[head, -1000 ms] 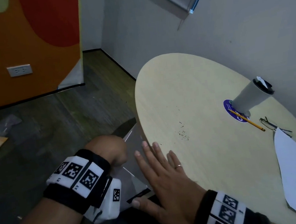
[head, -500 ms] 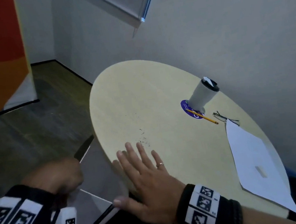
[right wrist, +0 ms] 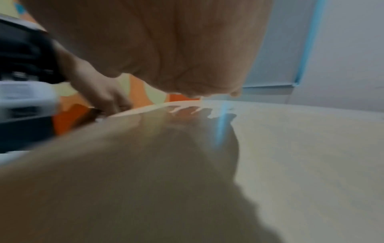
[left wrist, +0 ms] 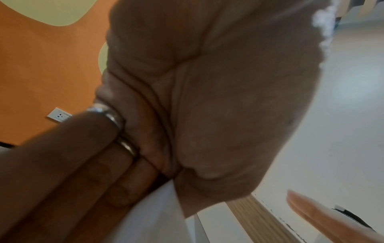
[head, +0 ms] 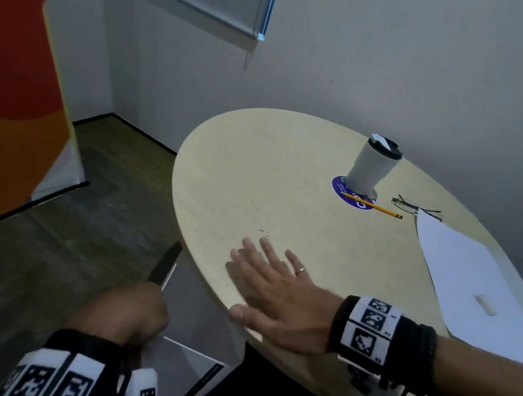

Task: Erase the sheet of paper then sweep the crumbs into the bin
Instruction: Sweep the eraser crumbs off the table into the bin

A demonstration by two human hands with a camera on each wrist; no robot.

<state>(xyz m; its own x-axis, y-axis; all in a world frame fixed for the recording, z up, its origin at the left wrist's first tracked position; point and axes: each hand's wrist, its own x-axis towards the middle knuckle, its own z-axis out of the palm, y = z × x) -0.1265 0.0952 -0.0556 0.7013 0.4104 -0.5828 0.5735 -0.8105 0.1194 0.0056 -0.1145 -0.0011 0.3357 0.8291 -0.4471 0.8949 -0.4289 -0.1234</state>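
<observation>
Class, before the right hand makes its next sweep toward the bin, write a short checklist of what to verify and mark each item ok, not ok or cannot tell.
1. Right hand flat on the table with fingers straight: ok.
2. Bin held below the table edge beside that hand: ok; the left hand grips its rim.
3. All crumbs behind the sweeping hand: not ok; specks lie just beyond the fingertips and a few farther out.
4. Sweep path free of other things: ok; the cup, pencil, glasses and sheet of paper sit off to the right.
5. Sheet fully erased: cannot tell.
6. Crumbs already in the bin: cannot tell.
</observation>
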